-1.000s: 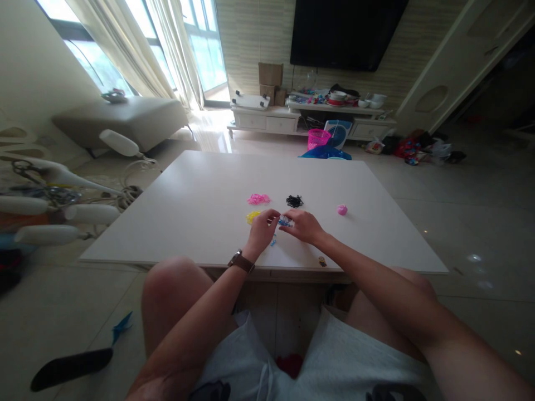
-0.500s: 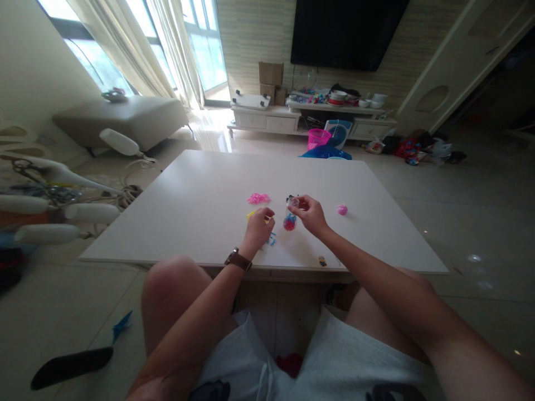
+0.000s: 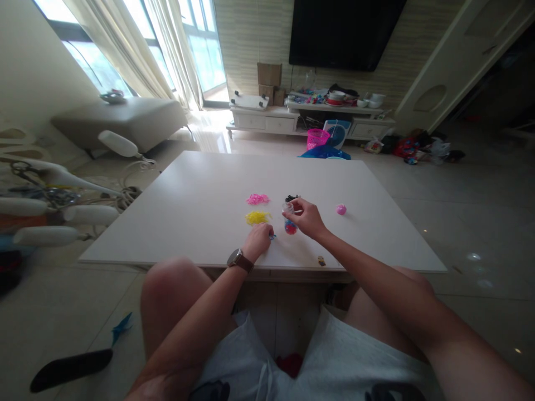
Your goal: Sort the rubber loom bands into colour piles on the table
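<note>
The right hand [image 3: 307, 216] holds a small clear plastic vial [image 3: 289, 218], fingers closed around its upper part. The vial stands roughly upright, its long axis near vertical, mouth towards the fingers and its red-and-blue filled bottom low, close to the white bench [image 3: 200, 195]; that way its contents probably stay put. The left hand [image 3: 258, 240] rests fingers-down on the bench just left of the vial, fingertips pinched over a few small blue bits [image 3: 272, 237], though I cannot tell whether it grips any. Beyond the vial lie a loose yellow pile of tiny bands [image 3: 257, 217], a pink pile [image 3: 257, 198] and a black pile [image 3: 291, 198]. To its right sits a small pink ball [image 3: 341, 209], apart from everything.
</note>
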The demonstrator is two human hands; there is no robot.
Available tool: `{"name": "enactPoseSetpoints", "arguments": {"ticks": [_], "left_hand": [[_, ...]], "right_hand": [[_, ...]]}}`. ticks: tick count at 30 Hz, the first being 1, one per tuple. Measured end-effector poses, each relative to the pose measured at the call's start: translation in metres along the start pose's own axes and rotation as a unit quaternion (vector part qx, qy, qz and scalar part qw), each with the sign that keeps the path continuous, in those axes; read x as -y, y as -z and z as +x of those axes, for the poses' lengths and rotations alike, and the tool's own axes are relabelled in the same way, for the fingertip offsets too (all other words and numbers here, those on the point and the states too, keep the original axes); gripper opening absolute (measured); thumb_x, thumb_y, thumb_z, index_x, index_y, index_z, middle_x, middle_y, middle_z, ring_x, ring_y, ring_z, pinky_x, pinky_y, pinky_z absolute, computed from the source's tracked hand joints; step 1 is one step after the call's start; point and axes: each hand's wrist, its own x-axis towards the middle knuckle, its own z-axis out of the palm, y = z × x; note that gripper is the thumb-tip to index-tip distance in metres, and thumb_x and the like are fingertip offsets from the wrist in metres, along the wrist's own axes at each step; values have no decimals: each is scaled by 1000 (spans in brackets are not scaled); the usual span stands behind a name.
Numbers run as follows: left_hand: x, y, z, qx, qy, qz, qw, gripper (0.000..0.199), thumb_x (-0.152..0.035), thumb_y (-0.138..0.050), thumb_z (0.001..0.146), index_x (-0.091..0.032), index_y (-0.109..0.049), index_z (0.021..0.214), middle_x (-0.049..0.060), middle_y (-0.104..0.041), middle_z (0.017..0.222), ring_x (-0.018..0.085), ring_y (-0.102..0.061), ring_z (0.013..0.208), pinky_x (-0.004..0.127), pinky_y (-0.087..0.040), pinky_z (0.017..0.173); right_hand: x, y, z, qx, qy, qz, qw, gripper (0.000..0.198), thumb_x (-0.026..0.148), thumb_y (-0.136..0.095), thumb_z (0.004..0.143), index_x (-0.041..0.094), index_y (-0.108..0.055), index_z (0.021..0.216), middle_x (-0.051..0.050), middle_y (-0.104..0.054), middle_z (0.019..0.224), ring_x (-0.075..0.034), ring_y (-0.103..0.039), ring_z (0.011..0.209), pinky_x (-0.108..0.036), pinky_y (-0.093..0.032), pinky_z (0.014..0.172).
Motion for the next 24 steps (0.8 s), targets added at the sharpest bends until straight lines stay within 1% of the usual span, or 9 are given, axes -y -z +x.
{"name": "enactPoseSetpoints", "arguments": {"ticks": [4, 7, 10, 12, 14, 19, 24], "left_hand": [[0, 3, -2, -37, 7, -6, 999, 32, 1, -57, 76, -17, -71, 98, 12, -67, 104, 25, -63, 97, 35, -50, 88], [1, 6, -3, -57, 30, 12, 998, 31, -2, -61, 74, -17, -69, 100, 13, -65, 106, 27, -62, 98, 39, -50, 88], [2, 8, -4, -37, 54, 23, 998, 25, -3, -61, 74, -15, -69, 95, 15, -67, 99, 29, -63, 94, 40, -50, 86], [3, 9, -5, -21, 53, 23, 998, 23, -1, -58, 75, -15, -69, 90, 15, -69, 94, 30, -64, 93, 40, -50, 86], [3, 9, -6, -17, 51, 23, 998, 26, 1, -54, 76, -15, -70, 88, 15, -71, 93, 30, -65, 93, 39, -50, 86], [5, 8, -4, -27, 67, 20, 997, 30, 2, -51, 76, -16, -72, 88, 14, -72, 91, 29, -67, 92, 38, -51, 83], [3, 11, -1, -50, 64, 15, 997, 24, -1, -56, 77, -17, -73, 84, 14, -72, 90, 30, -66, 93, 40, -50, 85]], "right_hand": [[-1, 0, -2, 32, 37, -96, 994, 26, 38, -77, 76, 20, -69, 93, -5, -74, 92, -20, -69, 84, -33, -57, 78], [-3, -1, -3, 51, 47, -146, 987, 25, 37, -76, 78, 20, -70, 95, -5, -74, 95, -20, -68, 86, -34, -56, 80], [-3, -1, -4, 64, 54, -176, 981, 25, 38, -74, 80, 20, -70, 97, -5, -73, 94, -20, -67, 85, -32, -53, 79], [-3, -1, -4, 68, 62, -194, 977, 24, 38, -73, 81, 20, -69, 96, -5, -73, 94, -20, -65, 84, -31, -51, 78], [-2, -1, -5, 76, 71, -219, 970, 23, 37, -73, 81, 19, -69, 95, -5, -72, 92, -19, -64, 83, -30, -49, 76], [-1, 0, -6, 110, 81, -278, 951, 22, 36, -74, 81, 19, -68, 93, -6, -72, 94, -19, -63, 81, -28, -43, 72], [-1, 1, -8, 129, 80, -311, 938, 24, 36, -73, 84, 19, -69, 100, -8, -73, 102, -21, -65, 88, -29, -44, 75]]}}
